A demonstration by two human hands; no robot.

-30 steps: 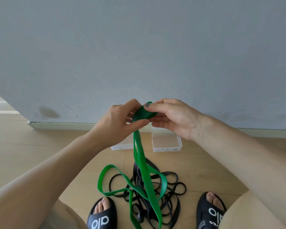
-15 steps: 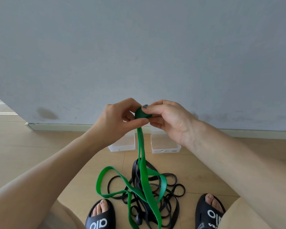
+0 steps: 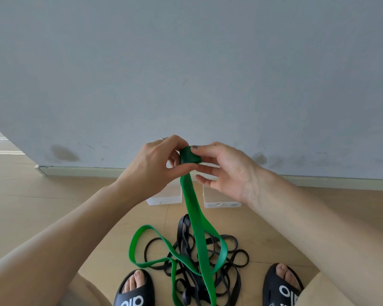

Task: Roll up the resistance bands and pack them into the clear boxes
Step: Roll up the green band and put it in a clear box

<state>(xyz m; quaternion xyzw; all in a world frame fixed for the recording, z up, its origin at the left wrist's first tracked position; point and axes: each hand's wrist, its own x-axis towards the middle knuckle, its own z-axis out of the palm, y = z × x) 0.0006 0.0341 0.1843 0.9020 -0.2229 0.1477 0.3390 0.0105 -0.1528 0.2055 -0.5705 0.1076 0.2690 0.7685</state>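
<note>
A green resistance band (image 3: 195, 219) hangs from both hands down to the floor, its upper end wound into a small tight roll (image 3: 189, 156). My left hand (image 3: 155, 164) pinches the roll from the left between thumb and fingers. My right hand (image 3: 223, 168) holds it from the right with thumb on top, the lower fingers spread loose. Black resistance bands (image 3: 228, 250) lie tangled on the floor under the green loops. Two clear boxes, one on the left (image 3: 161, 200) and one on the right (image 3: 219, 203), sit by the wall, partly hidden behind my hands.
A grey wall (image 3: 186, 74) with a white skirting board (image 3: 80, 171) rises just behind the boxes. The floor is light wood (image 3: 42, 206). My feet in black slides, the left one (image 3: 134, 290) and the right one (image 3: 283, 286), flank the band pile.
The rolled end of the green band has grown thicker as the hands turned it. My right hand's lower fingers have spread away from the roll.
</note>
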